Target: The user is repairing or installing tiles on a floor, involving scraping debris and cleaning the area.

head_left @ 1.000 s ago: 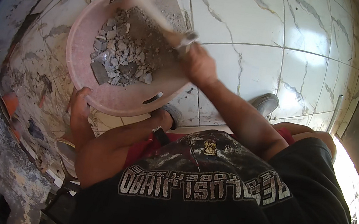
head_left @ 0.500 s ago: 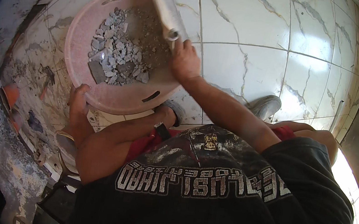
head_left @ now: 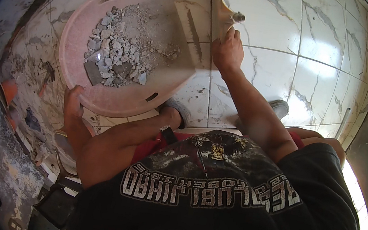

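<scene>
A wide pink plastic tub [head_left: 117, 105] with slotted handles sits on the tiles in front of me, tilted. Broken grey rubble [head_left: 108, 52] and finer dirt lie inside it, heaped toward its left side. My left hand [head_left: 74, 102] grips the tub's near-left rim. Right of the tub, my right hand [head_left: 228, 53] is closed round the near end of a pale, scoop-like tool [head_left: 222, 7]. A short round neck sticks out of the tool beside my fingers. It is seen nearly edge-on, and its far end runs to the picture's top edge.
Marbled white floor tiles [head_left: 265, 74] spread to the right. My shod foot [head_left: 177, 111] is close to the tub's near side. Dirt and an orange object [head_left: 8, 90] lie at the left, by a rough, stained surface [head_left: 8, 161]. A dark chair-like frame [head_left: 56, 203] is at lower left.
My right hand has swung the pale tool from over the tub's right side to the tiles on the right, turning it. The left hand stays on the rim; the tub appears slightly farther left.
</scene>
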`<state>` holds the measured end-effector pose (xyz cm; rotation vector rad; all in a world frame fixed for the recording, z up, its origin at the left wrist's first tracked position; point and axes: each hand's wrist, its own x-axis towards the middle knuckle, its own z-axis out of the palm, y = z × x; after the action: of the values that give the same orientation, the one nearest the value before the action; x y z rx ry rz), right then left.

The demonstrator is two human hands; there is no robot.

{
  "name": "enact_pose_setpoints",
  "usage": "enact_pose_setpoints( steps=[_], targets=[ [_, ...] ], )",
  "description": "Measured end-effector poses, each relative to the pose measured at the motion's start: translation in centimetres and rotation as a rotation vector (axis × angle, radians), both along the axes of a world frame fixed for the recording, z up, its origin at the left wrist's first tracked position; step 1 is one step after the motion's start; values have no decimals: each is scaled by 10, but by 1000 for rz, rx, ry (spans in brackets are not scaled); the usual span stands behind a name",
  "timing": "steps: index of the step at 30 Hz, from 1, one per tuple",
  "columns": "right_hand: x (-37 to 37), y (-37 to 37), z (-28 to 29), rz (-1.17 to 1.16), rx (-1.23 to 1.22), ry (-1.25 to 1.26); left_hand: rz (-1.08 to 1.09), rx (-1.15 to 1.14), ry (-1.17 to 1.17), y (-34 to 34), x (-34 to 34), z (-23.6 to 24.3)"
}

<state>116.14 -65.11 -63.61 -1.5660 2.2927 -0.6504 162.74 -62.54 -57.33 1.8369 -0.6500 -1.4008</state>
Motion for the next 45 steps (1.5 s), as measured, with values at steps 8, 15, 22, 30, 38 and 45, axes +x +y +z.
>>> enact_pose_setpoints(
  steps=[8, 15, 22, 30, 38, 45],
  targets=[
    [120, 14, -14, 280, 49, -46, -21, -27, -78, -1, -4, -5],
    [92, 34, 5, 535, 27, -104, 23, -29, 10, 8, 13, -9],
    [24, -10, -4, 93, 50, -18, 17, -20, -83, 12, 16, 7],
    [131, 7, -7, 327, 114, -93, 34, -12, -95, 10, 22, -9],
    [70, 27, -15, 699, -277, -167, 50, -100, 113, 35, 32, -32],
    [-63, -36, 75, 297, -436, -103, -16, 33, 516, 21, -29, -56]
  ],
)
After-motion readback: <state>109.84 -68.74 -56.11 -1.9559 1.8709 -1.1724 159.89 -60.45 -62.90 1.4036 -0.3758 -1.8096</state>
